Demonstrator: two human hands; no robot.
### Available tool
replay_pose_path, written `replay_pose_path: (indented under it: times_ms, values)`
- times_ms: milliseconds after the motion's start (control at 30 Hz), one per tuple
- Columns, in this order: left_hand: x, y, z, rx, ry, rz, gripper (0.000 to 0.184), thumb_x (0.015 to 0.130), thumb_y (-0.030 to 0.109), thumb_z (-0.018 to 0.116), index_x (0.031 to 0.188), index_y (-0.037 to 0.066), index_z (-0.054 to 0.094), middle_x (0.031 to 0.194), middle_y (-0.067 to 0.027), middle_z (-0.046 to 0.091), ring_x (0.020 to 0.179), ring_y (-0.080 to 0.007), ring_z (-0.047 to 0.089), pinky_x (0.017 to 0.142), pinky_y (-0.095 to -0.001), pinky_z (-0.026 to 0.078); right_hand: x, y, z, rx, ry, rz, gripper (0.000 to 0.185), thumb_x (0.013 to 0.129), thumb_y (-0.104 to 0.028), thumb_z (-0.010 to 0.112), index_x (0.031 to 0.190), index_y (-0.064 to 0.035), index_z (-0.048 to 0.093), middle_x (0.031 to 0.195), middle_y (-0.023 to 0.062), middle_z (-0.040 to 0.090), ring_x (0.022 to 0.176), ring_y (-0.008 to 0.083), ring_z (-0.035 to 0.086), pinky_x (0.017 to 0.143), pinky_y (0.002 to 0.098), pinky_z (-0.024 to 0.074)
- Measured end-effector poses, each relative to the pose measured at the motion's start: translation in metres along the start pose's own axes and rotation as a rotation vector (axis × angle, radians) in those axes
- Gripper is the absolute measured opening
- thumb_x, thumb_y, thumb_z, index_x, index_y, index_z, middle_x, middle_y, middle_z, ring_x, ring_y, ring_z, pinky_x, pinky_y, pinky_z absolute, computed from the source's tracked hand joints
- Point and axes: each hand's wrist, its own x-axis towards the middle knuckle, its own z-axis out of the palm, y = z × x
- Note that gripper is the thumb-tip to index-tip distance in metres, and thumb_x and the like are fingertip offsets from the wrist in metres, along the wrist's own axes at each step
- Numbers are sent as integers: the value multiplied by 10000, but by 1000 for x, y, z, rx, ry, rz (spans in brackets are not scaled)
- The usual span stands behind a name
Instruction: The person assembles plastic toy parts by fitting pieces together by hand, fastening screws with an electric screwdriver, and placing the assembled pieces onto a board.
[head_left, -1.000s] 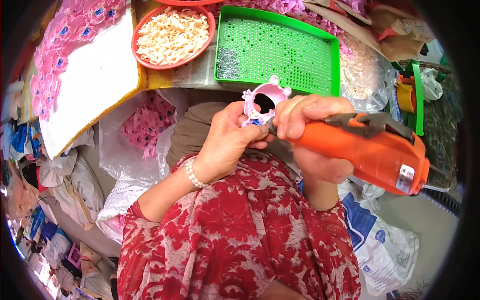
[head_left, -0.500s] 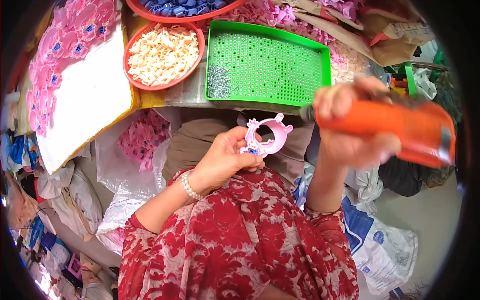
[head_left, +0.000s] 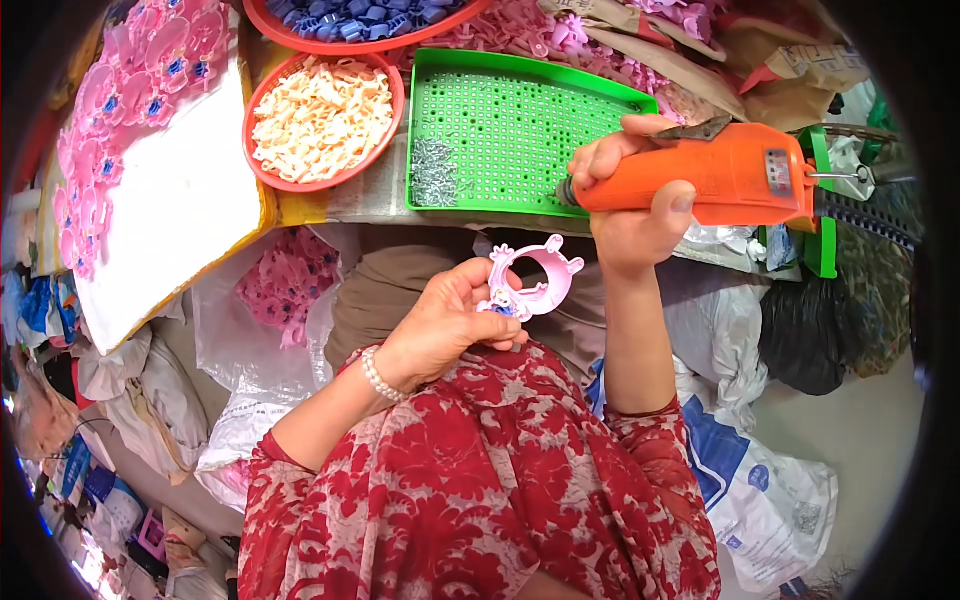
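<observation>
Above my lap, my left hand (head_left: 455, 315) is closed on a pink ring-shaped plastic part (head_left: 541, 294) with small knobs and a blue piece near my thumb. My right hand (head_left: 640, 210) is wrapped round an orange power screwdriver (head_left: 725, 177), whose dark tip points left over the front right of the green tray (head_left: 535, 203). Small silver screws (head_left: 434, 172) lie in a heap at the tray's left end. The screwdriver and the pink part are apart.
Left of the tray stands a red bowl of cream pieces (head_left: 322, 120), with a red basin of blue pieces (head_left: 365, 20) behind it. Pink parts (head_left: 155, 70) lie on a white board (head_left: 185, 210) at the left. A plastic bag (head_left: 285, 275) hangs below the table edge.
The screwdriver in my right hand has come off the pink part and moved up and right to the tray. My left hand, still holding the part, has lowered slightly.
</observation>
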Motion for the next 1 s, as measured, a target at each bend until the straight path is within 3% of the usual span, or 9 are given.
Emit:
replay_pose_path:
  times_ms: [300, 567, 700, 767, 967, 1000]
  values:
    - [-2, 2, 4, 45, -22, 11, 480, 817, -25, 600, 1260, 18, 420, 914, -60, 625, 755, -137, 650, 645, -202, 530, 0, 4, 0, -49, 20, -12, 683, 783, -648, 508, 1102, -44, 473, 736, 57, 513, 627, 179, 482, 642, 342, 413]
    - [-2, 4, 7, 154, -21, -8, 447, 824, -15, 578, 1243, 12, 425, 891, -45, 615, 744, -120, 636, 644, -206, 508, 0, -16, 1, 20, -4, -14, 745, 769, -687, 492, 1132, -37, 466, 746, 52, 525, 651, 181, 499, 664, 343, 415]
    - [1, 6, 10, 208, -10, -19, 401, 829, -7, 566, 1209, 5, 441, 871, -48, 613, 721, -108, 625, 630, -205, 501, 0, -32, -1, 191, -107, -18, 820, 747, -738, 465, 1195, -52, 443, 785, 48, 544, 694, 188, 510, 701, 358, 406]
    - [2, 6, 11, 184, -18, -6, 390, 825, -12, 565, 1196, 0, 446, 860, -50, 610, 706, -104, 618, 622, -205, 496, 2, -35, -2, 235, -276, -110, 822, 745, -741, 463, 1204, -60, 436, 797, 45, 547, 705, 195, 511, 711, 360, 401]
    - [2, 4, 12, 156, -39, -23, 391, 815, -19, 572, 1185, -5, 448, 854, -52, 607, 702, -109, 618, 617, -213, 495, 4, -14, 4, -5, -7, -8, 727, 777, -645, 523, 1127, -11, 461, 754, 81, 537, 637, 202, 507, 632, 349, 426]
    - [2, 3, 10, 170, -41, -20, 389, 814, -23, 569, 1183, -3, 448, 856, -52, 606, 708, -114, 620, 622, -217, 497, 5, -7, 3, 28, 2, -61, 647, 793, -557, 559, 1107, -1, 453, 727, 82, 537, 601, 182, 509, 572, 316, 432]
